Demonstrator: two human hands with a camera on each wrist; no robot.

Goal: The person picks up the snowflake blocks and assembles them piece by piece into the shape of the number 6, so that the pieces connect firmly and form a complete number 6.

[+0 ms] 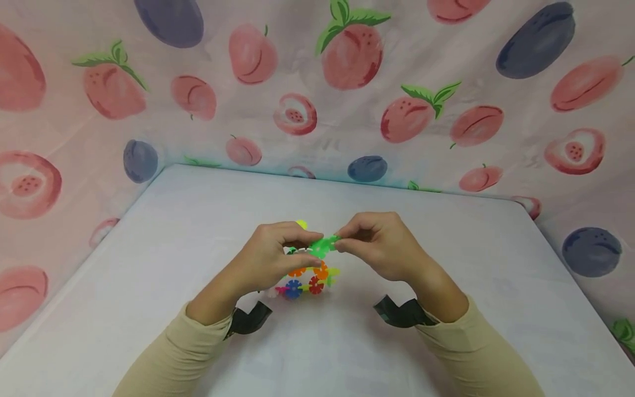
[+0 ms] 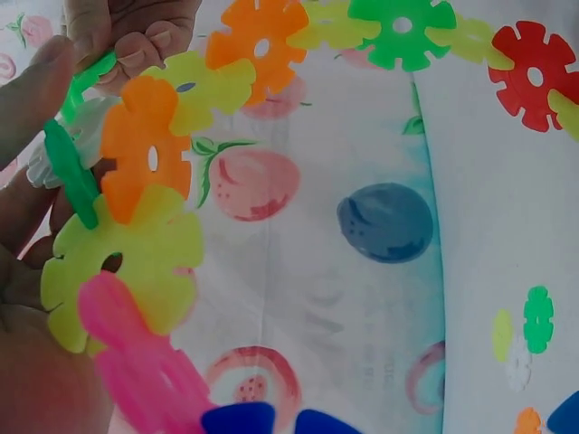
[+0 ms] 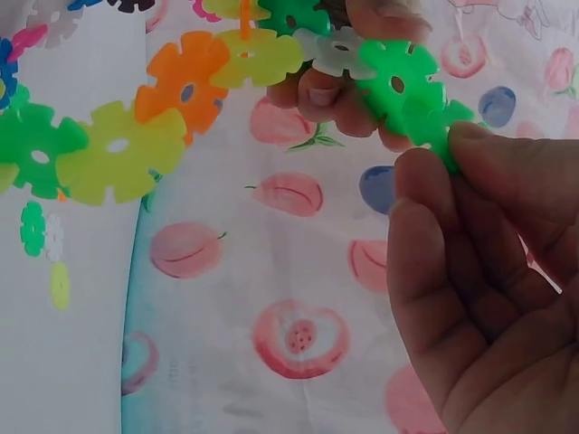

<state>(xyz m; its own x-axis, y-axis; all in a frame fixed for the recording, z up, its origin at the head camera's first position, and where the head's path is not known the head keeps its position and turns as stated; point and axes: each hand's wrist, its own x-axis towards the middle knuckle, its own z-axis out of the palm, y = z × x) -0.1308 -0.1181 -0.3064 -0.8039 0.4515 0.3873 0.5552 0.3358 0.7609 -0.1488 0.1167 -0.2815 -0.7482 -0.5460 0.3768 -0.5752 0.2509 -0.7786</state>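
Note:
A chain of flower-shaped notched plastic discs hangs from my left hand. Its links are orange, yellow, pink, red and other colours, slotted into each other. Fingers and thumb of the left hand grip the chain near a white disc and a green disc. Between thumb and forefinger my right hand pinches another green disc, which meets the edge of the first one. How deep their notches sit together I cannot tell. In the head view, the left hand partly covers the chain.
Several loose discs lie on the white table, among them a green one, a white one and a yellow one. A fruit-patterned cloth stands behind the table and along its sides.

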